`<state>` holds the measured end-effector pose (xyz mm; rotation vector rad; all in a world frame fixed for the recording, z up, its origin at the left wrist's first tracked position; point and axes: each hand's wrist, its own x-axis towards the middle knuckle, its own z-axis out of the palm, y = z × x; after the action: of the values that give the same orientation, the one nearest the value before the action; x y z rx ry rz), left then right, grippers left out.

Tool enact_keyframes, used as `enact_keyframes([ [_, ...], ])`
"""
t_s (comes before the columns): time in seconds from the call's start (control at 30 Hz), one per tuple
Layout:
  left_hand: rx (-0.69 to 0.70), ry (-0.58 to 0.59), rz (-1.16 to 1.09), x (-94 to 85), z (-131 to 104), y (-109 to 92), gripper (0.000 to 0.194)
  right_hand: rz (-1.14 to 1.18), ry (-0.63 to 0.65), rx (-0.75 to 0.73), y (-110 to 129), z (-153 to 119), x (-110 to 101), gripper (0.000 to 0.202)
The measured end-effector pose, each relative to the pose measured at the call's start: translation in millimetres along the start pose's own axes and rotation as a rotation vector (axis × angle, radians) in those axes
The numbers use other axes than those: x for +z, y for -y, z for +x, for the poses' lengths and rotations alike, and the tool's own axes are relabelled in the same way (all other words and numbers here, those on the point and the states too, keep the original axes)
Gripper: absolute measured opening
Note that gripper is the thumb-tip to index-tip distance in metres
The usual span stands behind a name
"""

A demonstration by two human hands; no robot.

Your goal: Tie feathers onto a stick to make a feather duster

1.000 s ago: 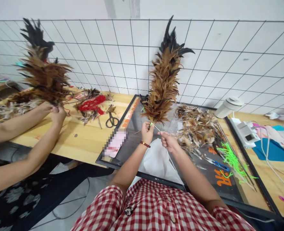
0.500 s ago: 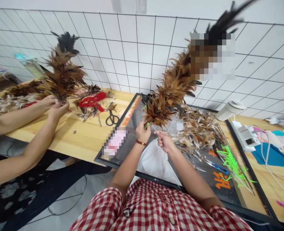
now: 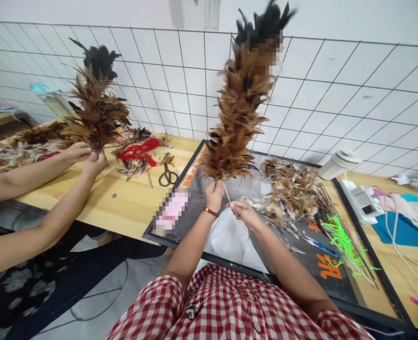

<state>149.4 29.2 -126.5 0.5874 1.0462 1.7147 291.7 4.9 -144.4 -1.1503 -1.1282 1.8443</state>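
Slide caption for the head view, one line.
Wearer's left hand grips a feather duster, right hand holds its thin pale stick, loose brown feathers nearby.

Left grip [image 3: 215,194] and right grip [image 3: 243,213] are curled, close together.

A white wall [image 3: 336,19] is being observed behind the wooden table [image 3: 134,208]. Its lower band [image 3: 180,89] is being divided by thin dark lines into a grid of pale rectangles, the upper limit being marked by one long dark line. A grey patch [image 3: 213,14] is being noted on the plain upper part, high behind the table. Pale yellowish grain is being shown by the table top. Beyond the table's left end, a brown surface [image 3: 3,136] is being partly seen. Below the table's front edge, a light grey floor [image 3: 138,283] is being crossed by a black cable [image 3: 126,274]. Wall and table are being brightly and evenly lit.
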Motion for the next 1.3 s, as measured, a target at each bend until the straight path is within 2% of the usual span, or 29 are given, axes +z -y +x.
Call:
enact_keyframes([
  [0.07, -0.205, 0.133, -0.134, -0.6, -2.3, -5.7, 0.038, -0.070, -0.014, -0.068, 11.5, 1.6, -10.1, 0.050],
  [0.17, -0.541, 0.367, -0.277, -3.8, -7.3, -11.9, 0.039, -0.047, -0.060, -0.241, 42.5, 8.4, -19.1, 0.056],
  [0.27, -0.776, 0.508, -0.380, -7.7, -13.1, -10.1, 0.040, -0.031, 0.079, -0.302, 77.8, 17.5, -13.4, 0.057],
  [0.33, -0.849, 0.545, -0.408, -9.8, -16.5, -4.2, 0.041, -0.008, 0.192, -0.236, 99.3, 23.5, -3.1, 0.054],
  [0.4, -0.903, 0.573, -0.408, -11.5, -19.4, 3.9, 0.041, 0.068, 0.232, -0.182, 120.3, 30.2, 8.3, 0.049],
  [0.5, -0.962, 0.595, -0.393, -13.6, -22.7, 16.6, 0.041, 0.134, 0.218, -0.132, 155.3, 43.5, 20.7, 0.036],
  [0.6, -0.982, 0.591, -0.375, -15.3, -24.7, 25.0, 0.043, 0.138, 0.161, -0.163, 196.8, 61.3, 24.4, 0.027],
  [0.7, -1.008, 0.598, -0.369, -16.8, -26.1, 27.7, 0.045, 0.147, 0.052, -0.305, 240.8, 77.5, 14.9, 0.025],
  [0.77, -1.033, 0.599, -0.362, -18.0, -27.7, 27.9, 0.047, 0.140, -0.005, -0.463, 264.6, 82.4, -2.1, 0.029],
  [0.83, -1.048, 0.574, -0.353, -19.5, -30.0, 28.0, 0.051, 0.155, -0.065, -0.638, 274.9, 79.9, -25.0, 0.033],
  [0.9, -1.028, 0.530, -0.360, -21.0, -32.7, 28.2, 0.056, 0.204, -0.131, -0.730, 264.2, 70.9, -46.0, 0.036],
  [0.93, -1.007, 0.507, -0.369, -21.8, -33.7, 28.3, 0.058, 0.238, -0.156, -0.720, 250.1, 64.7, -52.9, 0.037],
  [1.0, -0.943, 0.460, -0.394, -23.6, -34.3, 27.9, 0.062, 0.284, -0.146, -0.575, 208.5, 51.0, -56.3, 0.041],
  [1.1, -0.846, 0.386, -0.425, -27.1, -31.3, 27.2, 0.063, 0.235, 0.023, -0.179, 136.3, 32.7, -38.3, 0.049],
  [1.17, -0.806, 0.338, -0.436, -29.2, -27.9, 27.4, 0.061, 0.217, 0.134, -0.062, 101.1, 25.1, -19.2, 0.055],
  [1.23, -0.811, 0.294, -0.432, -30.0, -25.2, 27.6, 0.058, 0.197, 0.259, 0.000, 83.0, 23.1, -1.4, 0.059],
  [1.3, -0.849, 0.263, -0.417, -28.4, -23.7, 25.9, 0.056, 0.150, 0.376, 0.064, 79.0, 26.4, 11.8, 0.058],
])
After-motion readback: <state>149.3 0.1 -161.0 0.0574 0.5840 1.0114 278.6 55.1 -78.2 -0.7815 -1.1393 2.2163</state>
